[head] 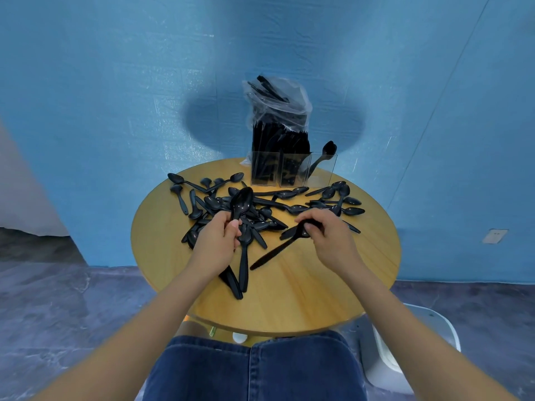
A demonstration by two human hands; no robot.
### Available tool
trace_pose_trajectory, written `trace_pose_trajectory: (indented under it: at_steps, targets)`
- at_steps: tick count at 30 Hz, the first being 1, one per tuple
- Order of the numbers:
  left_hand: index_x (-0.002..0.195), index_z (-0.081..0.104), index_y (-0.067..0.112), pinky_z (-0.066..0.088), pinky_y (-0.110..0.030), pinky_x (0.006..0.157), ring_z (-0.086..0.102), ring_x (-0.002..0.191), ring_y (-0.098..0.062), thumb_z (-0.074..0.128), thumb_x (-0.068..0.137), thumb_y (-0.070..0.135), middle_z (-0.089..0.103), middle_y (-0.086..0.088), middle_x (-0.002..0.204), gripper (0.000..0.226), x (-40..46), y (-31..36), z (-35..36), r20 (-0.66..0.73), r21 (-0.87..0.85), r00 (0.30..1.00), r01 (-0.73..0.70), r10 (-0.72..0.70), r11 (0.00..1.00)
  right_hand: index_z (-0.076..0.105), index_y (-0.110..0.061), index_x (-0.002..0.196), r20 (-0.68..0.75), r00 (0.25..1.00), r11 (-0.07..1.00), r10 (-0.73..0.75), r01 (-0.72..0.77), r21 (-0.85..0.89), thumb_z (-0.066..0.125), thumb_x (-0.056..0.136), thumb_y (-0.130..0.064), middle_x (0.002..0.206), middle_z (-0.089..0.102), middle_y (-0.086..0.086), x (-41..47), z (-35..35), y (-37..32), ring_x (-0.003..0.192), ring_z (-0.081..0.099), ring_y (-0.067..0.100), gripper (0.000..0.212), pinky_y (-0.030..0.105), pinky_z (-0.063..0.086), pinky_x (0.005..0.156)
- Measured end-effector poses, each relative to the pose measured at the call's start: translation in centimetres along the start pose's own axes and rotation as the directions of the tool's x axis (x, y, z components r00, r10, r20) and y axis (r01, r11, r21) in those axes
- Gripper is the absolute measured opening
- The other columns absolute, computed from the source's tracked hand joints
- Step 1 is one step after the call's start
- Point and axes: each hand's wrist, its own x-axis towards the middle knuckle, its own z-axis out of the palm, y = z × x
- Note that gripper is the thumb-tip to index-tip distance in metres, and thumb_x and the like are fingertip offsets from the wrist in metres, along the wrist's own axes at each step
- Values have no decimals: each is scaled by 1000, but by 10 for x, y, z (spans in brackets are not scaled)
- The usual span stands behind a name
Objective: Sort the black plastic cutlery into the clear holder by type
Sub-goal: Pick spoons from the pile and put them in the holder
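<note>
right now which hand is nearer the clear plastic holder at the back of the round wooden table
Right, narrowly. The right hand sits below and slightly right of the clear plastic holder, gripping a black spoon. The left hand is lower left, holding black spoons.

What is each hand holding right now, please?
Left hand: grips a black plastic spoon, bowl up.
Right hand: pinches another black plastic spoon over the round wooden table.
</note>
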Motion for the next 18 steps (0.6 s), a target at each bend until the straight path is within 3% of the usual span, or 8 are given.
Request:
trace_pose_trajectory:
  at_steps: [2, 5, 9, 13, 18]
  targets:
    - [106, 52, 13, 45, -20, 66, 53, 73, -6, 37, 101, 19, 57, 3, 84, 18, 0, 6, 7, 37, 49, 998, -53, 51, 997, 63, -25, 101, 14, 996, 994, -84, 83, 74, 54, 92, -6, 96, 60, -12, 3, -6, -8, 88, 57, 2, 23, 14, 45, 78]
    - [103, 52, 17, 46, -17, 64, 57, 77, 1, 38, 101, 21, 61, 6, 87, 14, -7, 16, 18, 140, 96, 984, -121, 107, 988, 57, -23, 94, -70, 985, 978, -157, 165, 131, 60, 89, -8, 82, 60, -10, 8, -1, -24, 74, 57, 0, 15, 9, 44, 66]
    - [100, 53, 12, 57, -28, 71, 66, 74, -10, 35, 102, 18, 65, -3, 88, 19, -14, 19, 17, 204, -113, 978, -13, 36, 993, 60, -17, 96, -171, 964, 973, -203, 218, 75, 63, 87, -9, 81, 57, -6, 14, 14, -35, 71, 51, 1, 13, 7, 40, 65]
    - [92, 51, 13, 48, -18, 55, 54, 60, -9, 32, 103, 19, 59, 1, 76, 23, -17, 15, 4, 199, -147, 980, 7, 23, 989, 63, -13, 101, -190, 958, 971, -217, 231, 55, 65, 86, -9, 89, 57, -2, 19, 32, -40, 73, 49, 1, 16, 6, 38, 68]
    - [81, 49, 10, 37, -18, 49, 41, 47, -2, 27, 103, 27, 50, 10, 57, 36, -24, 2, -11, 144, -251, 989, 23, 14, 968, 62, -13, 106, -150, 963, 967, -225, 239, 83, 68, 84, -11, 86, 54, -1, 22, 57, -52, 70, 47, 0, 23, 6, 37, 67]
